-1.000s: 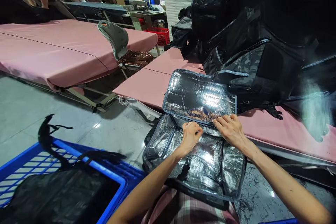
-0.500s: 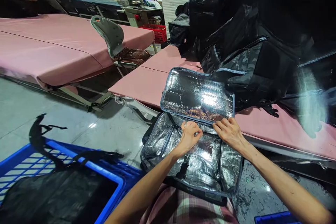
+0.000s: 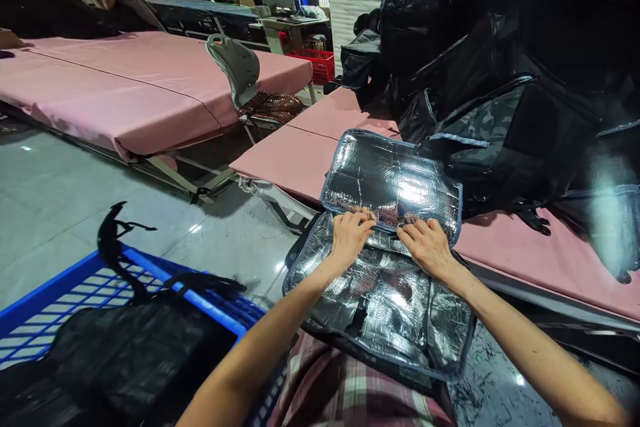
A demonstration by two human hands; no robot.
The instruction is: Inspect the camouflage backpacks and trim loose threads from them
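Observation:
A silver foil-lined cooler bag lies inside out across my lap and the edge of a pink table. Its flap rests flat on the table. My left hand presses on the seam where flap meets body, fingers curled over the edge. My right hand lies beside it on the same seam, fingers bent and pressing the foil. The two hands are a short gap apart.
A pile of black and camouflage bags covers the table's right part. A blue plastic crate holding black fabric with straps stands at my lower left. A grey chair and a second pink table stand across the grey floor.
Both hands slid slightly up and leftward along the seam. The left hand went from a pinch to fingers laid over the edge. The view shifted right.

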